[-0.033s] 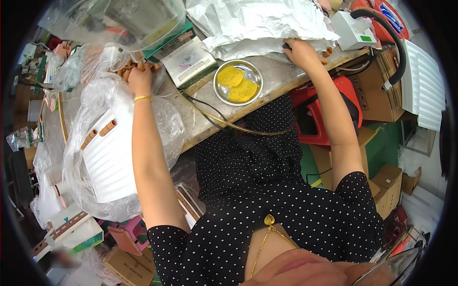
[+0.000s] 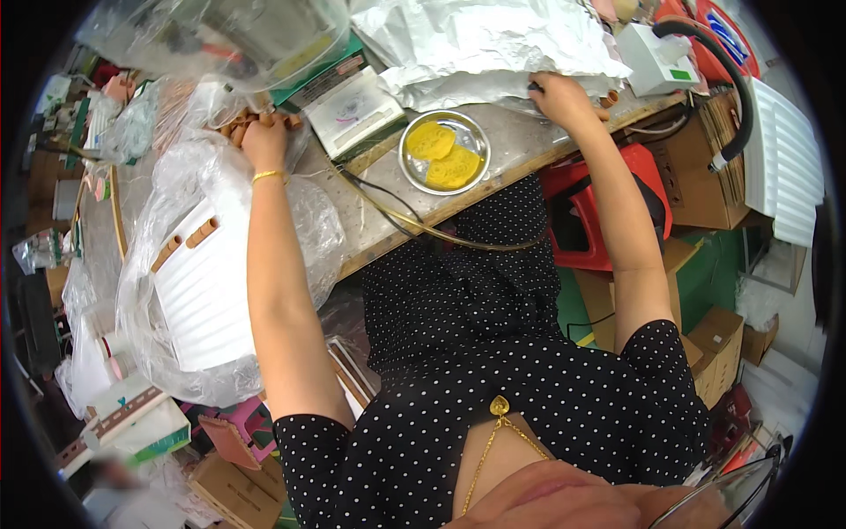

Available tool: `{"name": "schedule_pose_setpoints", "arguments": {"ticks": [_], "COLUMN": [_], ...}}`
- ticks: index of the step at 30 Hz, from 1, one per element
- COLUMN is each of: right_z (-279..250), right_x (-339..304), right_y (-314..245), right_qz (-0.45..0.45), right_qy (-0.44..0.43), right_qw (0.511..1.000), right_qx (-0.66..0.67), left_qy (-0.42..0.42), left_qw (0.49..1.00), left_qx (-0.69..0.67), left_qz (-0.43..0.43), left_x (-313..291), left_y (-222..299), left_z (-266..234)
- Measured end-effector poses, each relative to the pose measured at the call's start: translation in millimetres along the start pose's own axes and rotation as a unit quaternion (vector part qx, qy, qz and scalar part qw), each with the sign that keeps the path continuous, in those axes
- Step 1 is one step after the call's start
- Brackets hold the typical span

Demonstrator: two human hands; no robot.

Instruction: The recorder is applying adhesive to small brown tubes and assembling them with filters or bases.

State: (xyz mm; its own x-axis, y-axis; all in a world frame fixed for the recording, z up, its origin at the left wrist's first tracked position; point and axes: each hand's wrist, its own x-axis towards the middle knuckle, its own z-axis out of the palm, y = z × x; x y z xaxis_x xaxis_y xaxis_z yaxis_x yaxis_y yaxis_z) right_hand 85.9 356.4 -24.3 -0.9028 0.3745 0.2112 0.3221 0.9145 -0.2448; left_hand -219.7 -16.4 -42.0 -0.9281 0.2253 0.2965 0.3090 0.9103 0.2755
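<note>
My left hand (image 2: 264, 141) is closed on a bunch of small brown cylinders (image 2: 256, 119) at the left of the worktable (image 2: 520, 145), beside clear plastic bags. My right hand (image 2: 560, 99) grips the lower edge of a large crumpled silvery sheet (image 2: 485, 40) at the table's right; a few loose brown cylinders (image 2: 608, 97) lie next to it. Between my hands stands a round metal dish (image 2: 443, 152) with yellow pieces in it. A small white scale (image 2: 357, 110) sits just left of the dish.
A white ribbed tray in a clear bag (image 2: 207, 291) carries two brown cylinders (image 2: 185, 240). A thin cable (image 2: 414, 225) hangs over the table's front edge. A red stool (image 2: 608, 203) and cardboard boxes (image 2: 696, 167) stand at the right. A white device with a black hose (image 2: 656, 53) sits far right.
</note>
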Motion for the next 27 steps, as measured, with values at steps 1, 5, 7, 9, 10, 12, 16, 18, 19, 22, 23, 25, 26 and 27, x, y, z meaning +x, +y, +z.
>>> {"name": "schedule_pose_setpoints", "arguments": {"ticks": [1,5,7,9,10,12,16,18,19,22,23,25,26,27], "right_z": [-0.7,-0.9,4.2,-11.3,-17.8,-27.2,-26.4,-20.7,-21.3,-15.3,-6.9,3.3,5.4,8.1], "right_x": [1.2,2.0,-1.9,-6.2,-12.7,-27.7,-50.7,-56.0,-56.2,-50.7,-47.6,-40.4,-38.3,-36.7], "right_y": [2.1,43.6,59.3,43.5,37.8,27.5,-11.3,-51.3,-71.3,-117.3,-125.9,-135.6,-138.0,-140.5], "right_qz": [0.05,-0.023,-0.016,0.004,0.0,0.03,0.034,-0.017,-0.059,-0.118,-0.151,-0.182,-0.197,-0.215], "right_qy": [-0.004,0.205,0.218,0.228,0.227,0.219,0.251,0.23,0.197,0.087,0.076,0.064,0.063,0.062], "right_qw": [0.999,0.974,0.965,0.97,0.97,0.974,0.957,0.923,0.93,0.932,0.936,0.94,0.946,0.949], "right_qx": [-0.011,-0.091,-0.147,-0.087,-0.082,-0.048,0.142,0.309,0.303,0.331,0.308,0.282,0.25,0.22], "left_qy": [-0.008,-0.042,-0.053,-0.203,-0.199,-0.23,-0.231,-0.221,-0.219,-0.209,-0.198,-0.202,-0.2,-0.201], "left_qw": [1.0,0.999,0.997,0.906,0.907,0.724,0.7,0.773,0.783,0.809,0.817,0.794,0.773,0.748], "left_qx": [-0.025,0.015,0.046,-0.304,-0.301,-0.614,-0.661,-0.593,-0.581,-0.55,-0.542,-0.572,-0.596,-0.623], "left_qz": [0.014,-0.001,-0.019,-0.214,-0.218,-0.214,-0.138,-0.041,-0.029,-0.004,0.008,-0.035,-0.078,-0.107], "left_x": [3.0,8.9,10.7,7.2,1.4,-18.9,-75.8,-104.1,-115.4,-138.8,-145.3,-158.7,-163.4,-167.9], "left_y": [3.1,17.5,12.1,-0.8,-0.9,-3.3,6.5,14.2,23.9,41.6,45.0,55.6,60.1,61.1], "left_z": [1.0,8.5,5.1,-3.5,-12.0,-36.2,-73.0,-85.1,-93.8,-93.1,-91.4,-96.7,-97.6,-94.8]}}
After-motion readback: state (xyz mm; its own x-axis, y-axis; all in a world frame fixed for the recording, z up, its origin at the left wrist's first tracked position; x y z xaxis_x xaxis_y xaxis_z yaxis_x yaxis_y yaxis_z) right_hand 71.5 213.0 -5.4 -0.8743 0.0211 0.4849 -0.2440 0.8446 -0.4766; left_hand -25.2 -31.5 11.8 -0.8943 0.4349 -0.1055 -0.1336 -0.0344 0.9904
